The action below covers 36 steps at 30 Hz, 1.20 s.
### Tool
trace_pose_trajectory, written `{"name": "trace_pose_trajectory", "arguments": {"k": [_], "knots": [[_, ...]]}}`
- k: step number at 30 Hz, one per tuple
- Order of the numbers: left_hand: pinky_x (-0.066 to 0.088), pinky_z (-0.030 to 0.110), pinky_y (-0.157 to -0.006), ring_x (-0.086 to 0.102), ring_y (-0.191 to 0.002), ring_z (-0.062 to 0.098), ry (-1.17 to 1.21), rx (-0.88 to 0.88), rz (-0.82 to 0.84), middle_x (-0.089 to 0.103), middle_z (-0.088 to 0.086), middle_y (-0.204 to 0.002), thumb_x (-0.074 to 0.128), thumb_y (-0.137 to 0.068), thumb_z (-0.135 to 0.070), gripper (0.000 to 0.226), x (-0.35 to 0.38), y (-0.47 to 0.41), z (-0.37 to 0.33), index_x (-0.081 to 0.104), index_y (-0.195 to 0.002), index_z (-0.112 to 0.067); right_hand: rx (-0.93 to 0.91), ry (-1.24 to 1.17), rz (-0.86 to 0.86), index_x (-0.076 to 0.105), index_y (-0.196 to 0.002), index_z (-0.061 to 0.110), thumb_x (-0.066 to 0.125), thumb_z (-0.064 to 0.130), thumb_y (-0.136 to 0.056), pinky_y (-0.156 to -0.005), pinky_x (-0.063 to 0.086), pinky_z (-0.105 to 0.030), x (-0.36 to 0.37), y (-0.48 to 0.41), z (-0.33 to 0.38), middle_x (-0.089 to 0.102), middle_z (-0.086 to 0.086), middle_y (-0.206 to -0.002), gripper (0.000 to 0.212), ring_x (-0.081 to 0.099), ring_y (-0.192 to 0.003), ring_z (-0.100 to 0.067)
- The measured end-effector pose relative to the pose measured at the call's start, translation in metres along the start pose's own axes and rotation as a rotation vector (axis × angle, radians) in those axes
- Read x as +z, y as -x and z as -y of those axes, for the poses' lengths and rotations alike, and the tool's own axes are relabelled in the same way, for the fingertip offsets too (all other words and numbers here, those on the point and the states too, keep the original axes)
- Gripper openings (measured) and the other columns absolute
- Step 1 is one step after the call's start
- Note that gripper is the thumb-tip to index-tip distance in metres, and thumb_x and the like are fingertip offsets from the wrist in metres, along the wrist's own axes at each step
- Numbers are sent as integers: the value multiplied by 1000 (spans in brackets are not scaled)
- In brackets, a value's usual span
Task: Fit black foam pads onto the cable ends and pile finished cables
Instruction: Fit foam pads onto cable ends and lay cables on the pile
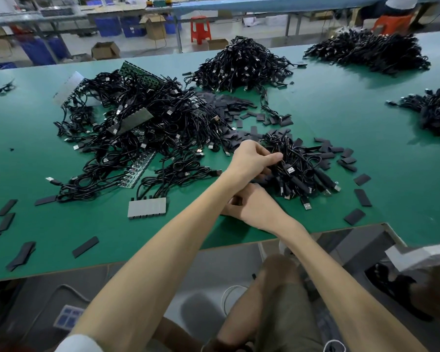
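left hand [252, 158], crossed over the right hand [252, 207], grips cables [286, 168] in a small pile [302, 179] on the green table [341, 102].

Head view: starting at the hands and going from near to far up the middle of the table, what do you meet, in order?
Right hand → left hand → scattered foam pads → tall cable pile → red stool.

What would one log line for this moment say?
left hand pinches cables | right hand rests on table
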<state>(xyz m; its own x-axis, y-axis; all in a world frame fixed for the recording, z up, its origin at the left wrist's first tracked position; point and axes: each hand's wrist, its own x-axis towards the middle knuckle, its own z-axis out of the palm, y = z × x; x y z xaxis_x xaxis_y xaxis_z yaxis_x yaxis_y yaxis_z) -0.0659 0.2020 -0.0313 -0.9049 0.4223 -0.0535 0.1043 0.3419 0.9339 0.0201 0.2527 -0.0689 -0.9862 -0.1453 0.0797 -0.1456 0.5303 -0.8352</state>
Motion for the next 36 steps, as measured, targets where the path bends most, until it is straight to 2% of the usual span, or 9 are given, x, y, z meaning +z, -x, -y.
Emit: {"name": "trace_pose_trajectory", "arguments": {"k": [5,9,11,15,18,23,26,30,36], "knots": [[59,31,-53,74,-61,25,91,-94,96,73,13,-67,79,-88,-16,24,0,3,-5,58,-84,-6,0,20,3,72,-95,11,78,20,-87,-66,50,-24,0,1,0,69,5,-78,14,63,-73,-13],[59,32,-52,75,-63,30,30,-45,146,73,21,-73,76,-91,-10,22,7,0,-15,56,-87,-3,43,-24,-22,64,-62,33,73,19,-82,-51,35,-15,-1,1,-1,60,18,-54,26,50,-53,0],[62,38,-58,75,-64,32,-29,0,173,73,23,-77,75,-91,-8,21,12,-3,-18,55,-89,-2,47,-20,-18,63,-67,22,67,24,-78,-53,40,-28,-1,0,2,63,7,-58,12,50,-55,-7],[63,40,-61,75,-62,28,-87,48,201,73,20,-78,73,-93,-8,22,19,-7,-21,53,-98,-1,-5,16,-34,55,-83,-10,63,10,-85,-65,45,-48,2,-2,-1,61,-29,-78,21,52,-72,-40],[63,41,-61,75,-62,26,-182,77,189,74,18,-82,73,-94,-17,27,17,-7,-18,56,-102,2,-7,15,-38,56,-82,-5,61,4,-85,-63,45,-49,1,-2,-2,62,-21,-74,11,53,-72,-40],[56,29,-51,74,-61,20,-139,212,47,73,8,-85,67,-98,-18,14,0,7,-13,66,-96,-4,-7,-75,8,72,-83,25,71,25,-84,-65,52,-32,-1,2,1,73,11,-75,2,66,-72,-8],[53,20,-63,72,-66,12,-161,328,-103,73,-1,-88,65,-98,-16,8,-17,23,-2,70,-96,-10,-23,-133,12,74,-80,20,70,12,-88,-70,55,-29,-3,2,2,77,5,-76,12,70,-70,-10],[53,29,-88,65,-94,8,-327,392,-190,69,-7,-100,71,-91,-12,13,-59,58,22,72,-102,-19,-52,-162,-5,74,-94,12,70,11,-93,-73,59,-35,-4,1,2,77,1,-77,4,71,-66,-19],[40,41,-106,53,-120,21,-711,159,-134,59,-3,-124,83,-83,-30,34,-140,110,46,71,-114,-25,-85,-246,-1,73,-105,14,70,19,-97,-71,57,-29,-4,0,0,76,-4,-76,9,69,-65,-19]]}}
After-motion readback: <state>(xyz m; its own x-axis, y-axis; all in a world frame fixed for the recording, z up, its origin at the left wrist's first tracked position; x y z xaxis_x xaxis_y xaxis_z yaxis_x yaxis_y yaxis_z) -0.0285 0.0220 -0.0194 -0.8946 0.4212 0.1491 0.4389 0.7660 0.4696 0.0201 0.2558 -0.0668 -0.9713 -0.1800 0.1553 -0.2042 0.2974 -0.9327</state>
